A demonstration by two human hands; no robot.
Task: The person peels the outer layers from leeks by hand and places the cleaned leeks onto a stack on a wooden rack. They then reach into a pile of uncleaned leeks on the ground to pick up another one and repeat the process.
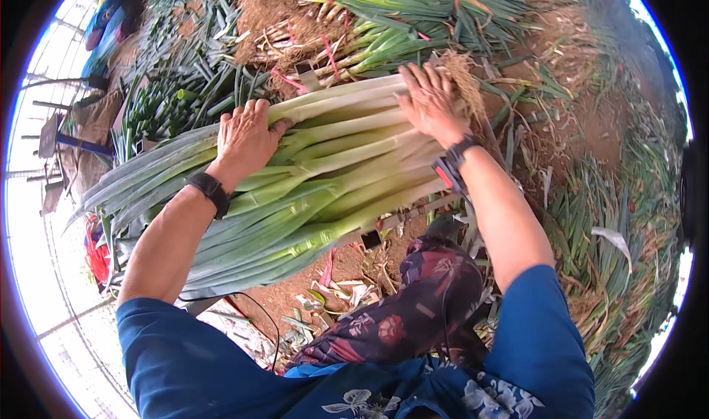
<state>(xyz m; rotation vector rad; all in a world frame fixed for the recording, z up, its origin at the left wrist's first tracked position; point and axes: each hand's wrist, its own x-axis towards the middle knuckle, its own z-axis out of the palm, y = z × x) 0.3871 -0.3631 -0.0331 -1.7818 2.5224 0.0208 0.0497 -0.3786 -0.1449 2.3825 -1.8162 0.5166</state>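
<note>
A broad layer of large green onions (pixel 347 153) lies crosswise in front of me. Their white stems and brown roots are at the right, and the green leaves fan out to the left. Near the far edge, my left hand (pixel 247 140) is curled over the stalks where white turns to green, its thumb to the right. Beside the roots (pixel 463 86), my right hand (pixel 432 107) rests on the white ends with its fingers stretched out and a little apart. Under the stalks, parts of a metal frame (pixel 402 216) show.
Tied bundles of green onions (pixel 413 9) lie beyond the layer, held with pink ties. Cut green leaves (pixel 166 97) are heaped at the far left. Leaf litter (pixel 605 234) covers the ground at the right. A black cable (pixel 269 315) hangs near my leg.
</note>
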